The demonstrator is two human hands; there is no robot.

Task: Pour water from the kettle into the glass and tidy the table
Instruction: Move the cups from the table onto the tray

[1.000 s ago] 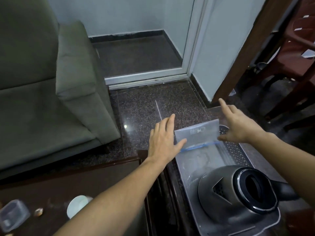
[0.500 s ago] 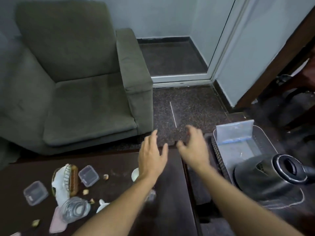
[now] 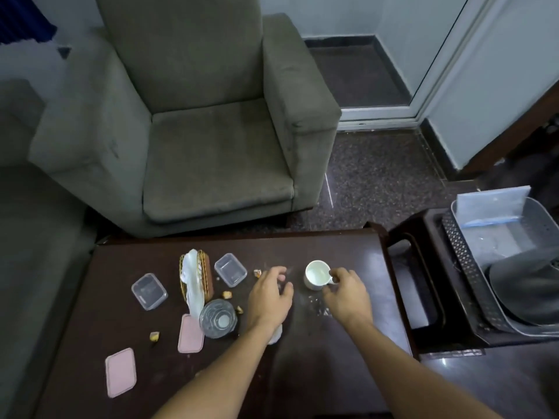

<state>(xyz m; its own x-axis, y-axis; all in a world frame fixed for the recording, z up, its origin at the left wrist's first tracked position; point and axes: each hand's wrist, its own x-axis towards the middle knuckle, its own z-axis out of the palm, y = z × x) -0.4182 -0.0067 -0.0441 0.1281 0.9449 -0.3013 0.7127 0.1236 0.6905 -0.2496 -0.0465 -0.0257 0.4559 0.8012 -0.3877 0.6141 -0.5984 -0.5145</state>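
A clear glass (image 3: 218,319) stands on the dark wooden table (image 3: 302,358), left of my left wrist. The grey kettle (image 3: 526,285) sits in a grey tray (image 3: 543,211) on a stool at the far right, partly cut off by the frame edge. My right hand (image 3: 346,293) pinches the handle of a small white cup (image 3: 316,275) mid-table. My left hand (image 3: 269,293) hovers just left of the cup with curled fingers and holds nothing. Food crumbs (image 3: 257,273) lie by its fingertips.
Two clear plastic boxes (image 3: 149,291) (image 3: 230,269), two pink lids (image 3: 190,334) (image 3: 120,371) and a wire basket with white tissue (image 3: 196,278) lie on the table's left half. A clear bag (image 3: 493,201) leans in the tray. A grey armchair (image 3: 211,131) stands beyond the table.
My view has swung left from the tray to the table. Both hands left the clear bag in the tray and came over the table; my right hand now touches the cup's handle.
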